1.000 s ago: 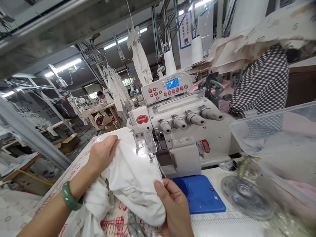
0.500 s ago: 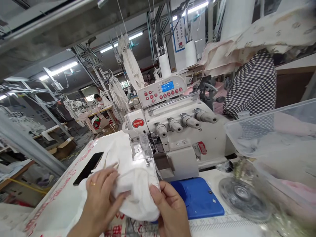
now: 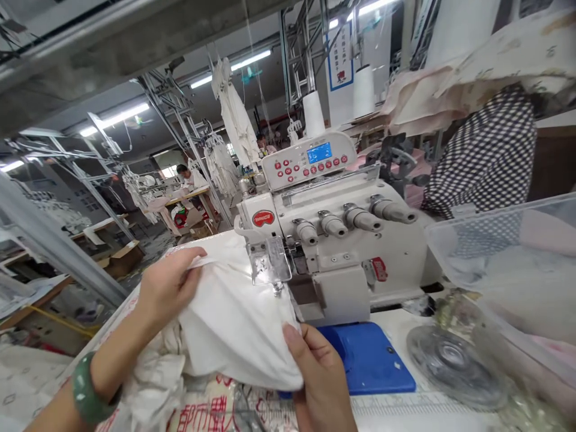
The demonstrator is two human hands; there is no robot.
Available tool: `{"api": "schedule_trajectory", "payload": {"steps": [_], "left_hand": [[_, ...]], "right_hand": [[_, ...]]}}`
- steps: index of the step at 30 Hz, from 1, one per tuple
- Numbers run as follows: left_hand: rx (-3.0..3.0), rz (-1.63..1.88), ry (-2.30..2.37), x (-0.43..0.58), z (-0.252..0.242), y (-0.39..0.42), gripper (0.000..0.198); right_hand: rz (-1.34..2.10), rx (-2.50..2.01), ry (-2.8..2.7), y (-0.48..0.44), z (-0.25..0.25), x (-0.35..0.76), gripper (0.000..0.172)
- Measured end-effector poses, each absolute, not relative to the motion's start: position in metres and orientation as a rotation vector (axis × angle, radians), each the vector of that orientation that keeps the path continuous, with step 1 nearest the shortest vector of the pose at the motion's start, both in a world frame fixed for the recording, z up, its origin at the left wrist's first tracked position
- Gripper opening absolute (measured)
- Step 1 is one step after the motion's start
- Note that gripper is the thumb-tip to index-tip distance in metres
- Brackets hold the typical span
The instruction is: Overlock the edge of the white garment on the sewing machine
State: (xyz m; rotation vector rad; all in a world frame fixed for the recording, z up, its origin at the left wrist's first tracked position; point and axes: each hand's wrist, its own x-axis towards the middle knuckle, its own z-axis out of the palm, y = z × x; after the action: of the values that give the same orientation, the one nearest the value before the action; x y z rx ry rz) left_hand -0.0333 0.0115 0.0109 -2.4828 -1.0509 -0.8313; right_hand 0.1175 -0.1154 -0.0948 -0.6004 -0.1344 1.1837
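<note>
A white piece of fabric [image 3: 238, 324] lies stretched between my hands, its upper part under the clear guard of the overlock sewing machine [image 3: 333, 240]. My left hand [image 3: 168, 288], with a green bangle on the wrist, pinches the fabric's far left edge. At its lower right corner, by the front of the machine, my right hand [image 3: 317, 366] grips the edge between thumb and fingers. Bunched fabric hangs below my left forearm. The presser foot and needle are mostly hidden behind the guard [image 3: 270, 261].
A blue plate [image 3: 373, 360] lies right of my right hand, with a ruler strip along the front. Further right are a round clear plastic disc [image 3: 454, 360] and a clear plastic bin [image 3: 504, 246]. Thread cones [image 3: 314, 114] stand behind the machine. A person [image 3: 185, 174] sits in the background.
My left hand has moved up and left, pulling the fabric out flat from its bunched state. My right hand still holds its corner. The view has shifted slightly; the black phone-like slab is now covered.
</note>
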Motion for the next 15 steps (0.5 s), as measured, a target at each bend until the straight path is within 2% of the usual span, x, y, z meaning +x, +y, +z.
{"api": "schedule_trajectory", "payload": {"steps": [4,6,8,15], "left_hand": [[-2.541,-0.749,-1.010,-0.032,-0.004,0.004,0.036],[-2.711,-0.554,-1.099,-0.037,-0.013,-0.003,0.032],[-2.852,-0.351,-1.180,-0.045,-0.015,-0.006,0.038],[-2.357,-0.437,-1.337,-0.041,0.005,0.028,0.024]], "right_hand": [[1.255,-0.555,-0.079,-0.115,-0.093,0.117,0.034],[1.253,-0.548,-0.121,-0.116,-0.095,0.115,0.034],[1.233,-0.551,-0.170,-0.118,-0.099,0.113,0.035],[1.208,-0.583,-0.190,-0.121,-0.102,0.111,0.033]]}}
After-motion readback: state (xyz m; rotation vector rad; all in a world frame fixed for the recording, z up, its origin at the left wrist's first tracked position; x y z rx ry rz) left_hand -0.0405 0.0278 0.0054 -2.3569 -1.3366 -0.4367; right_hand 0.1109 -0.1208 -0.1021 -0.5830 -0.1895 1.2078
